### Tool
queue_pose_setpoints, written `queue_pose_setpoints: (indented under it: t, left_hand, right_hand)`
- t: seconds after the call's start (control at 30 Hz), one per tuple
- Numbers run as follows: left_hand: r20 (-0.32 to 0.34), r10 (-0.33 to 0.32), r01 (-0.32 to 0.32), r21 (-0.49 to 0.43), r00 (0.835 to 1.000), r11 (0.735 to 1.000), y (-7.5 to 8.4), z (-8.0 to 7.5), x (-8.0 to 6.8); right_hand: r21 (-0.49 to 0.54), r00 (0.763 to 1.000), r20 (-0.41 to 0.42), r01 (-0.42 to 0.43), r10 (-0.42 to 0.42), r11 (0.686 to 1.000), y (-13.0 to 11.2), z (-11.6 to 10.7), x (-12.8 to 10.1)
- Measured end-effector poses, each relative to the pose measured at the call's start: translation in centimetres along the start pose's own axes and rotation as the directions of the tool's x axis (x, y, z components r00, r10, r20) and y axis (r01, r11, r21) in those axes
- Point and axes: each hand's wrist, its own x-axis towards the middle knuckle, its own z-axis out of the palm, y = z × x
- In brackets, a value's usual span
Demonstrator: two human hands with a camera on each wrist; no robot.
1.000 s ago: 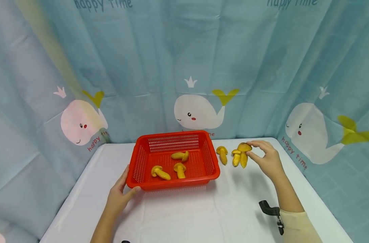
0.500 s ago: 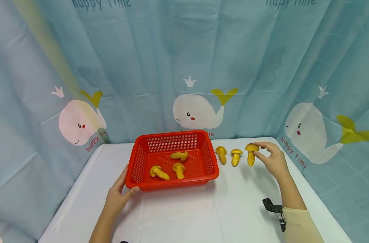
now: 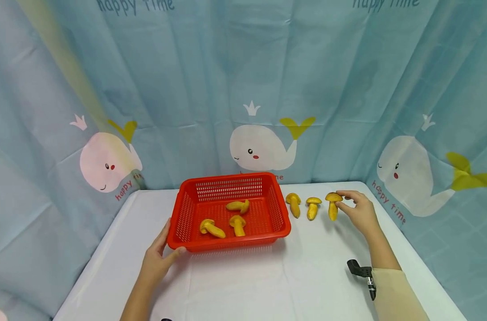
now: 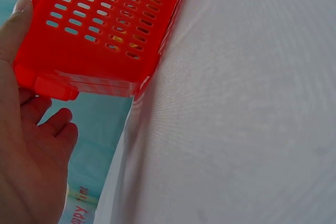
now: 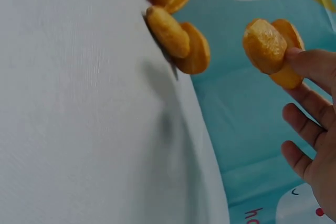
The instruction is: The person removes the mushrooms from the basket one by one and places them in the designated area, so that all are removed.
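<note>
My right hand (image 3: 362, 215) pinches a yellow-brown mushroom (image 3: 333, 206) between thumb and fingers, cap up and stem down. In the right wrist view this mushroom (image 5: 264, 46) is apart from the table, stem end toward the camera. Two more mushrooms lie on the table to its left, one close by (image 3: 312, 213) and one beside the basket (image 3: 294, 208). My left hand (image 3: 156, 264) holds the near left corner of a red plastic basket (image 3: 231, 243), thumb at the front rim and fingers along the left side. Inside lie three mushrooms (image 3: 238, 225), stems pointing different ways.
A white cloth covers the table (image 3: 243, 285). Behind and at both sides hangs a blue curtain (image 3: 203, 89) with printed whales. A black camera mount (image 3: 359, 270) sticks out from the right wrist. The basket's slotted side (image 4: 94, 19) fills the upper left wrist view.
My right hand has moved right with its mushroom, away from the neighbouring one it overlapped, then slightly lower. The left hand and basket stay in place.
</note>
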Motion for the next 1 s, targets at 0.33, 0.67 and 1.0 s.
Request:
queue_pose_setpoints:
  t: [0.33, 0.67, 1.0]
  left_hand:
    - [-0.012, 0.031, -0.031, -0.002, 0.999, 1.000, -0.2, -0.1, 0.0]
    - [-0.017, 0.076, -0.076, -0.036, 0.997, 0.996, -0.5, 0.1, 0.3]
    - [-0.013, 0.054, -0.055, -0.040, 0.998, 0.998, -0.5, 0.0, 0.3]
  right_hand:
    - [-0.033, 0.994, 0.098, -0.037, 0.040, 0.999, 2.1, 0.6, 1.8]
    - [-0.048, 0.982, 0.169, -0.080, 0.087, 0.996, 3.1, 0.6, 2.4]
    - [-0.054, 0.970, 0.219, -0.092, 0.102, 0.994, 4.7, 1.1, 2.8]
